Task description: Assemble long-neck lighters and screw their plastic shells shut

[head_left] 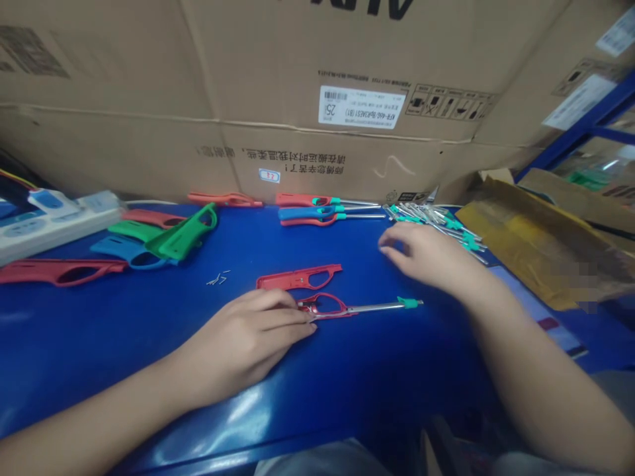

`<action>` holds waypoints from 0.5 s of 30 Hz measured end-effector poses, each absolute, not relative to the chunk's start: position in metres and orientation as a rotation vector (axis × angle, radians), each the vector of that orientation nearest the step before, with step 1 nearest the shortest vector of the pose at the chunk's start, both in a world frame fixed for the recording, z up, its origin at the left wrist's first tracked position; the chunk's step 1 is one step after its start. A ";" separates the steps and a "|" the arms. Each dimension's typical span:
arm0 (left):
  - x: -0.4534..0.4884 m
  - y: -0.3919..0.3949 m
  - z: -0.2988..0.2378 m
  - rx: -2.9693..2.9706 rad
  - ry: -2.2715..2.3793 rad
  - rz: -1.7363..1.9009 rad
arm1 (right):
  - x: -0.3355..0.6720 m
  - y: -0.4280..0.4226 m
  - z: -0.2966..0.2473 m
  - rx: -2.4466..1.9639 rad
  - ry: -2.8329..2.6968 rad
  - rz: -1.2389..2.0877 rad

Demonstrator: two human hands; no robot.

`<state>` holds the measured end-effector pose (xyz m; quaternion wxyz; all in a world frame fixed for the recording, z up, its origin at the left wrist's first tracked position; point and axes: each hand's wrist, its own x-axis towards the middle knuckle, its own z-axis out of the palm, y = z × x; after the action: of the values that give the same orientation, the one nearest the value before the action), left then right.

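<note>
My left hand (253, 334) has its fingers closed on the rear of an open red lighter half-shell (342, 305). A metal tube (374, 308) with a green clip (408, 303) sticks out to the right from that shell; the parts beneath my fingers are hidden. Just behind it lies the matching red cover half (297, 277). My right hand (426, 258) is raised over the table with curved fingers slightly apart and nothing visible in them. It is nearest to a pile of metal tubes with green clips (446, 225).
Red and blue long-neck lighters (307, 213) lie by the cardboard wall (258, 86). Coloured shells (178, 241) and tiny metal pins (218, 277) are on the left, near a white power strip (59, 221). A yellow-brown taped bag (546, 244) sits at right on the blue table (347, 383).
</note>
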<state>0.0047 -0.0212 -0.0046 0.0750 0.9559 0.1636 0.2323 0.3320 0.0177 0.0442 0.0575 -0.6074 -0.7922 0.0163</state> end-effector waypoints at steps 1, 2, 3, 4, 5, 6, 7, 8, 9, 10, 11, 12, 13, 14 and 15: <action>0.006 -0.022 -0.004 2.856 0.479 0.697 | 0.342 0.022 0.046 -1.995 -2.347 -0.043; 0.007 -0.023 -0.003 2.845 0.461 0.694 | 0.352 0.026 0.048 -2.184 -2.273 -0.086; 0.007 -0.024 -0.003 2.836 0.440 0.684 | 0.362 0.029 0.050 -2.361 -2.223 -0.076; 0.008 -0.024 -0.003 2.828 0.419 0.675 | 0.371 0.033 0.050 -2.510 -2.183 -0.041; 0.008 -0.025 -0.003 2.824 0.404 0.663 | 0.379 0.035 0.051 -2.585 -2.158 -0.004; 0.008 -0.025 -0.003 2.822 0.394 0.654 | 0.386 0.037 0.050 -2.629 -2.144 0.033; 0.008 -0.025 -0.003 2.823 0.394 0.644 | 0.391 0.039 0.049 -2.660 -2.137 0.072; 0.008 -0.025 -0.004 2.823 0.399 0.635 | 0.396 0.040 0.049 -2.678 -2.134 0.105; 0.008 -0.024 -0.005 2.822 0.410 0.631 | 0.399 0.041 0.048 -2.696 -2.130 0.130; 0.008 -0.024 -0.006 2.820 0.418 0.628 | 0.401 0.043 0.047 -2.715 -2.122 0.145; 0.007 -0.024 -0.007 2.816 0.426 0.623 | 0.403 0.044 0.046 -2.734 -2.113 0.153; 0.007 -0.023 -0.008 2.804 0.438 0.622 | 0.404 0.045 0.045 -2.753 -2.102 0.158; 0.008 -0.024 -0.009 2.783 0.460 0.626 | 0.404 0.047 0.044 -2.771 -2.091 0.164; 0.009 -0.024 -0.010 2.753 0.492 0.641 | 0.404 0.048 0.044 -2.788 -2.082 0.172; 0.010 -0.024 -0.011 2.715 0.532 0.663 | 0.403 0.048 0.044 -2.800 -2.074 0.183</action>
<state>0.0096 -0.0243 -0.0111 0.1479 0.9438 0.1850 0.2304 0.4035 0.0481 0.0441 -0.1731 -0.7903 -0.5854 0.0516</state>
